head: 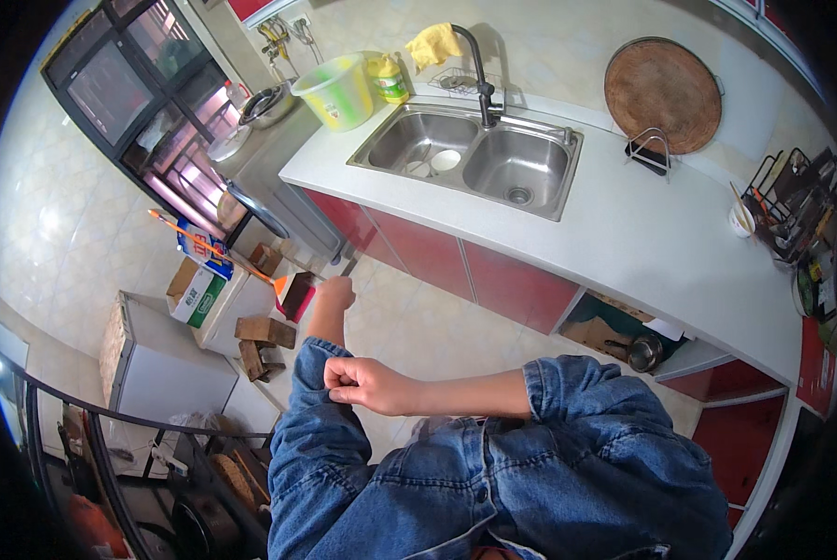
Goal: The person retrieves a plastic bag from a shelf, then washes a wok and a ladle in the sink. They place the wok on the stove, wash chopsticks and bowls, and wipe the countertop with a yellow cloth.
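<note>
My left arm reaches forward over the floor, and my left hand (pixel 337 290) is a loose fist with nothing visible in it. Across my body lies my right forearm. My right hand (pixel 374 386) grips the rolled denim sleeve (pixel 315 364) of my left arm, just below the elbow. The right sleeve (pixel 572 385) is rolled up too. Ahead stands a white counter (pixel 621 231) with a double-bowl stainless steel sink (pixel 418 133); small white dishes (pixel 446 160) lie in its left bowl. A yellow cloth (pixel 434 46) hangs on the black faucet (pixel 487 94).
On the counter stand a green and yellow plastic bucket (pixel 334 94), a yellow detergent bottle (pixel 388 80), a round wooden cutting board (pixel 663 94) and a utensil rack (pixel 786 189). A broom (pixel 291 288), cardboard box (pixel 198 292) and wooden blocks (pixel 264 332) are at left; a black metal shelf (pixel 180 427) is nearer.
</note>
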A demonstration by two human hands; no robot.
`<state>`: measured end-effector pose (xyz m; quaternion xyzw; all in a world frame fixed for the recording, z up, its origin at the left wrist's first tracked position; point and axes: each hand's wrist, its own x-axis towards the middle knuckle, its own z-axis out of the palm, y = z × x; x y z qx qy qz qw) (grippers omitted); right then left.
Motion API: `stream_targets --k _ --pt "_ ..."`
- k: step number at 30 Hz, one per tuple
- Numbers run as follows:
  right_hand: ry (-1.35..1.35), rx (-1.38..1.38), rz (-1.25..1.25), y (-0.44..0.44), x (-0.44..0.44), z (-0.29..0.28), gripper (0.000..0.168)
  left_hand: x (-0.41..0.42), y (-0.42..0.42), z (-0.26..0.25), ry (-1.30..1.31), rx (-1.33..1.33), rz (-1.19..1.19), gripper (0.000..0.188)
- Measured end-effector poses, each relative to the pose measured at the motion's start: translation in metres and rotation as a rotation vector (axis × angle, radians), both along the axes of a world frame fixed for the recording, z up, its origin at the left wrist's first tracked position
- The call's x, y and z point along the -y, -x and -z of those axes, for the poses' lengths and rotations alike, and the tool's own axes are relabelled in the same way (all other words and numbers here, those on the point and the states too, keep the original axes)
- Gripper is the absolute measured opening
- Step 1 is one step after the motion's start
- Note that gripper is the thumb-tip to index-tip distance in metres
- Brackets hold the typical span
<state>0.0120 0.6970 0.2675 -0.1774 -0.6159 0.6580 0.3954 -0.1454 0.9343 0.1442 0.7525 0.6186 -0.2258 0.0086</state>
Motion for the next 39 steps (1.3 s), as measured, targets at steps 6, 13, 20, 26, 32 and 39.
stream_targets --k 6,13,20,26,32,39 --pt "-0.027 -0.036 -0.002 -0.006 -0.067 -0.002 0.013 -0.083 -0.023 -0.034 -0.237 0.343 -0.309 0.041" --pt "-0.049 0.052 -0.075 0.021 -0.179 -0.022 0.011 -0.244 0.022 -0.015 -0.661 1.216 -0.756 0.04" --pt "0.21 -0.069 -0.156 0.051 -0.273 -0.021 0.009 -0.353 0.044 -0.004 -0.718 2.53 -1.497 0.027" --pt "0.405 -0.182 -0.123 0.052 -0.291 0.029 0.008 -0.372 -0.038 -0.075 0.371 3.248 -0.773 0.032" --pt "0.616 -0.017 0.573 -0.061 -0.226 0.071 0.013 -0.292 -0.174 -0.084 1.197 2.764 -0.219 0.017" --pt "0.78 -0.568 1.585 -0.155 -0.008 0.113 0.012 -0.067 -0.292 0.06 1.785 1.802 -0.601 0.012"
